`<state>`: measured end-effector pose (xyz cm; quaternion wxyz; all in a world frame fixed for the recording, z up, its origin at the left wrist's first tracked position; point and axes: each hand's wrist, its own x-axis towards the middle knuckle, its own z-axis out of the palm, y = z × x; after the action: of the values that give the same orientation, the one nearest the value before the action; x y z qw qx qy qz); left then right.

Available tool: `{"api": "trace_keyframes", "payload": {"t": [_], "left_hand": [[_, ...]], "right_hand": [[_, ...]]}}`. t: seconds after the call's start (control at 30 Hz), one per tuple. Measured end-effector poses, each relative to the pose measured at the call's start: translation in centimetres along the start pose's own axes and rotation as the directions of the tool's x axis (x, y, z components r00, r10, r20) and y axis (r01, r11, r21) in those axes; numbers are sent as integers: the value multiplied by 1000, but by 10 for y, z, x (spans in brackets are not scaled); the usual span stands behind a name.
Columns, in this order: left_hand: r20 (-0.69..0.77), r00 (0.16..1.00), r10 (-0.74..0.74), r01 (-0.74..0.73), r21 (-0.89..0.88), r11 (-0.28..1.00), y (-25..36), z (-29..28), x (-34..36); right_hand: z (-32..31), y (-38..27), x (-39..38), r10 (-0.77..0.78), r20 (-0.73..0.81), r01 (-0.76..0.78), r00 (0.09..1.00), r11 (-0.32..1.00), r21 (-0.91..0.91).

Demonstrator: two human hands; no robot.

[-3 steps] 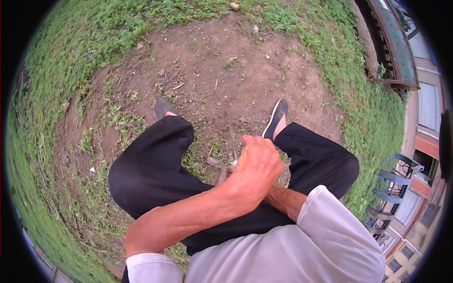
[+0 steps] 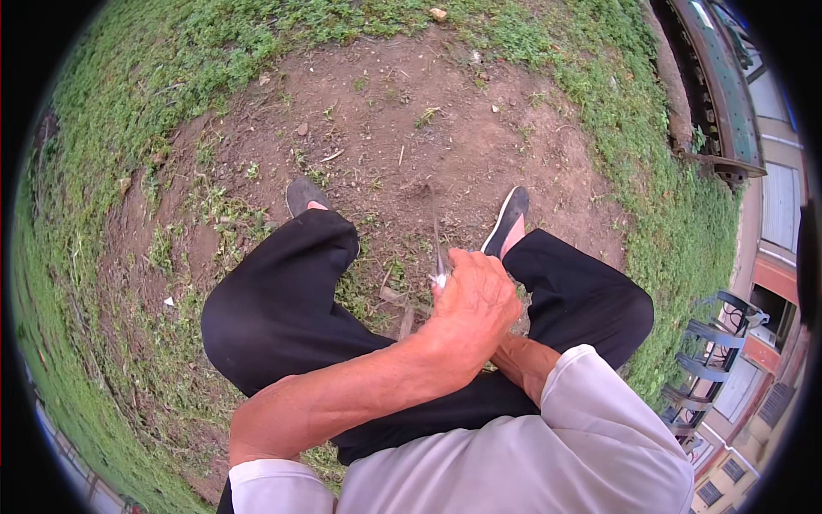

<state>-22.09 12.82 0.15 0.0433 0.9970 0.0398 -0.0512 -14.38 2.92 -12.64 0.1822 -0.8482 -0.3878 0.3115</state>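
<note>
My left hand [image 2: 479, 287] is closed, its fingers curled, in front of me between my knees. A thin-shafted tool [image 2: 437, 240] sticks out past its thumb side, a narrow greyish shaft with a whitish patch near my hand. The shaft's far end meets or hangs just over the bare soil; contact is hard to judge because it is blurred. My right forearm [image 2: 524, 364] comes in beneath my left wrist. My right hand is hidden under the left hand, so its fingers do not show.
Bare brown soil [image 2: 377, 111] lies ahead, ringed by low green plants [image 2: 214, 51]. My dark shoes [image 2: 511, 214] stand either side. Small wood pieces [image 2: 406, 321] lie between my legs. A rusty green metal structure [image 2: 723, 86] and a grey metal rack [image 2: 711, 347] stand right.
The shaft shows more plainly beyond my left hand, and the whitish part is clearer. Both hands sit slightly farther right and lower in view, while the whole scene has shifted a little.
</note>
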Motion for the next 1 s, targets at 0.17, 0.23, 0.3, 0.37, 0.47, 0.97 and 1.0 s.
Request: {"api": "trace_keyframes", "payload": {"t": [0.17,0.23,0.3,0.37,0.47,0.97,1.0], "left_hand": [[-19,1000,18,-18,32,999,-3,-4,-2],[18,1000,-10,11,-64,998,-3,3,-2],[14,1000,-10,10,-66,998,-3,0,3],[15,1000,-17,18,-57,998,-5,-2,2],[-36,999,-35,34,-29,999,-6,-7,1],[12,994,110,-108,-116,987,-1,-16,-11],[70,996,60,-52,-118,992,3,-2,-12]], "right_hand": [[108,154,113,255,-71,-257,964,966,-11],[93,150,178,174,-47,-177,984,981,-74],[81,149,212,161,-54,-167,985,978,-125],[73,136,227,148,14,-144,989,978,-154],[100,153,170,191,29,-189,981,979,-81],[-7,-43,-23,-289,-321,132,902,892,-432],[2,-39,-21,-299,-322,140,898,889,-435]]}}
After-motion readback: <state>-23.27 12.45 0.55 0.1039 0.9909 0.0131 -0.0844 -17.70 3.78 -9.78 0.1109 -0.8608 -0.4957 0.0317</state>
